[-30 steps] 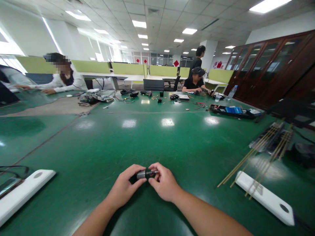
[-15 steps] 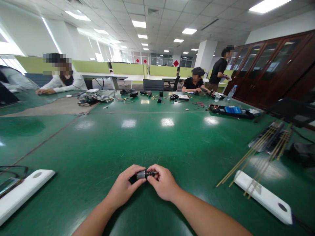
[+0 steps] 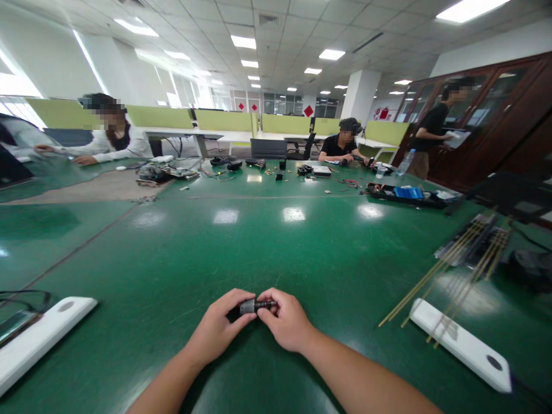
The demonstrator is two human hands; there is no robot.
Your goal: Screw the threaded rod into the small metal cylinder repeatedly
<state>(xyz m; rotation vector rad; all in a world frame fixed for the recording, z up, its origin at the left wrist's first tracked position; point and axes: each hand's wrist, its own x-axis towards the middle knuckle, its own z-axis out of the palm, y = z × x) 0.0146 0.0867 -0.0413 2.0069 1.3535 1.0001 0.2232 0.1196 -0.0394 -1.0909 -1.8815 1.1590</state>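
Close to my body, just above the table, both hands hold one small grey metal cylinder with a dark stepped shaft [image 3: 247, 306]. My left hand [image 3: 219, 326] is closed around the cylinder's left end, thumb and index finger pinching the grey body. The dark shaft on the right side is pinched by my right hand [image 3: 287, 322], its thumb in front and fingers behind. The part lies roughly level, left to right. Its exact kind does not show, and the fingers hide both ends.
The green table [image 3: 241, 247] is glossy. A white bar [image 3: 47, 342] lies at left, another white bar [image 3: 463, 345] at right, under thin brass-coloured rods [image 3: 435, 276]. Farther off are a black tray of parts [image 3: 405, 194], a bottle [image 3: 405, 163] and two seated people; another person stands at right.
My hands and the metal cylinder have stayed put. The standing person has moved right, towards the cabinets. The seated person at left has shifted their hands and head slightly.
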